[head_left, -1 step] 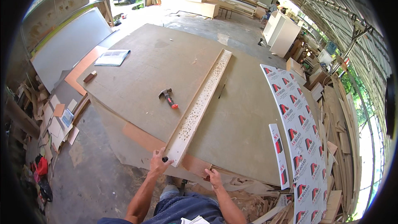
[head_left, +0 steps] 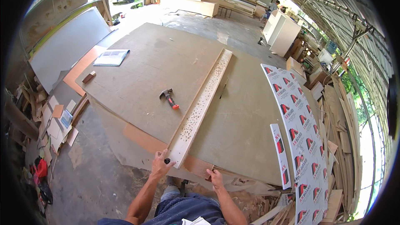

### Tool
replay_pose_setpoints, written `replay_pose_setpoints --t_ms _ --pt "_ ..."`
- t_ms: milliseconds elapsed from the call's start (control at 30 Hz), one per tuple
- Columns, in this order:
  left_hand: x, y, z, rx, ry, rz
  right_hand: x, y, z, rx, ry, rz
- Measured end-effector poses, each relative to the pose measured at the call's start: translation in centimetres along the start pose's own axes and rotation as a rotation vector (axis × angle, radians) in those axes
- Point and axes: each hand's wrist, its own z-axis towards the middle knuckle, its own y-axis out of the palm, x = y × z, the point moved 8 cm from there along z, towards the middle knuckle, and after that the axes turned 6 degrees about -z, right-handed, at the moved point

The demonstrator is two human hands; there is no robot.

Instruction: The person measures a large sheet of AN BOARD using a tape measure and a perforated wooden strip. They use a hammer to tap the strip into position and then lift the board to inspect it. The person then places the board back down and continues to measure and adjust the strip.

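Note:
A long, narrow white board, dotted with small brown specks, lies slantwise across the large grey-brown tabletop. At its near end is my left hand, its fingers closed around a small black piece whose kind I cannot make out. To the right, at the tabletop's near edge, my right hand is closed on a small reddish-brown piece, mostly hidden by the fingers. A hammer with a black and red handle rests left of the board.
An open booklet and a brown block lie at the tabletop's left. Printed white panels stand along its right side, beside stacked wood offcuts. A white cabinet and a seated person are farther back.
The view has shifted very slightly. Both hands and the things on the tabletop stay in place.

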Motion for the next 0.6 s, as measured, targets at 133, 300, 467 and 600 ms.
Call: replay_pose_setpoints --t_ms 133,300,467,600 --pt "-0.5 0.1 -0.1 -0.014 0.117 0.056 -0.4 0.8 -1.1 0.137 -0.028 -0.077" --pt "-0.7 0.3 -0.4 -0.040 0.144 0.074 -0.7 -0.6 -1.3 0.220 -0.065 -0.130" --pt "-2.9 -1.3 0.7 -0.077 0.105 -0.125 -6.7 1.6 -4.2 0.166 -0.290 -0.074" --pt "-4.9 -1.5 1.6 -0.164 -0.101 -0.456 -14.3 5.4 -7.4 0.029 -0.483 -0.155"
